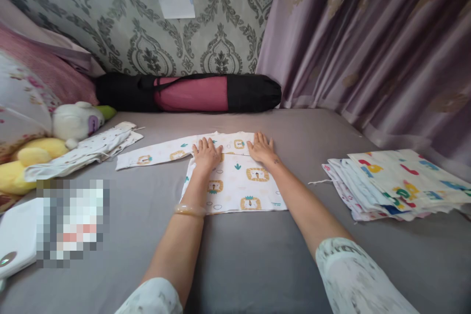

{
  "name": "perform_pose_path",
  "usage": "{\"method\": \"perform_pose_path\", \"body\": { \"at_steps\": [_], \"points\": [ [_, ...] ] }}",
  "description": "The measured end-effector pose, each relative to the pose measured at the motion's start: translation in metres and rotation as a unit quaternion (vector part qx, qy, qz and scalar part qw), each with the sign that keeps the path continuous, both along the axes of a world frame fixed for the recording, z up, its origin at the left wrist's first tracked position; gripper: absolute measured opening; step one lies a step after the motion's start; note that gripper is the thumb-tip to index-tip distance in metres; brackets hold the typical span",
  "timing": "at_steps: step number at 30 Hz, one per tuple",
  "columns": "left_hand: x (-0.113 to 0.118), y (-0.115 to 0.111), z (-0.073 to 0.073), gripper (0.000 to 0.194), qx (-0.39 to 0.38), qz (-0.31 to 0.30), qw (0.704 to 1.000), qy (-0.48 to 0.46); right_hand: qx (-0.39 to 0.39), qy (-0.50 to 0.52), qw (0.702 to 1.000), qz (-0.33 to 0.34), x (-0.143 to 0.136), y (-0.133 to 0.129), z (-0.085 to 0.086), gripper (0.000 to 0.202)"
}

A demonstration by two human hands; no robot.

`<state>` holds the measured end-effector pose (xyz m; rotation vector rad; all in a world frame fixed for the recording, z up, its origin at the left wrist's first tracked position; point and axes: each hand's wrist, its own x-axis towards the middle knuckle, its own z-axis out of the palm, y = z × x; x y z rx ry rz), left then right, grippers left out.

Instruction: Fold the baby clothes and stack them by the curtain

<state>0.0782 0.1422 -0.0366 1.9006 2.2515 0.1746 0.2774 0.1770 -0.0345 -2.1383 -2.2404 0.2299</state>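
Note:
A small white long-sleeved shirt [235,184] printed with orange lions and green leaves lies flat in front of me. One sleeve [162,152] stretches out to the left, while the other sleeve appears folded across the top of the body. My left hand [206,154] rests on the upper left of the shirt, fingers spread, with a pale bangle on the wrist. At the upper right edge of the shirt, my right hand [262,148] lies flat with its fingers stretched out. Neither hand grips anything.
A stack of folded printed clothes [397,181] lies right. On the left are light printed clothing [91,149], plush toys [75,120], a white object [22,228] and a pixelated patch. A black and pink rolled bag [191,93] lies along the wall, beside purple curtains [324,34].

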Motion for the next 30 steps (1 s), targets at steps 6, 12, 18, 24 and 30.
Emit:
{"method": "perform_pose_path", "body": {
  "at_steps": [6, 12, 18, 24, 30],
  "points": [
    [-0.015, 0.002, 0.033, 0.063, 0.026, 0.021, 0.996, -0.079, 0.056, 0.025, 0.996, 0.069, -0.039, -0.008, 0.001, 0.061],
    [-0.065, -0.003, 0.048, 0.057, 0.078, 0.097, 0.977, -0.173, 0.03, 0.041, 0.996, 0.07, -0.056, -0.008, -0.008, 0.061],
    [-0.103, -0.005, 0.034, 0.056, 0.091, 0.181, 0.948, -0.244, -0.003, 0.036, 0.997, 0.071, -0.053, -0.006, 0.0, 0.061],
    [-0.123, -0.01, 0.03, 0.047, 0.137, 0.265, 0.919, -0.256, 0.006, 0.016, 0.998, 0.065, -0.058, 0.0, 0.005, 0.063],
    [-0.132, -0.018, 0.031, 0.044, 0.167, 0.318, 0.902, -0.241, 0.025, 0.007, 0.998, 0.049, -0.063, 0.004, -0.004, 0.068]
  ]
}}
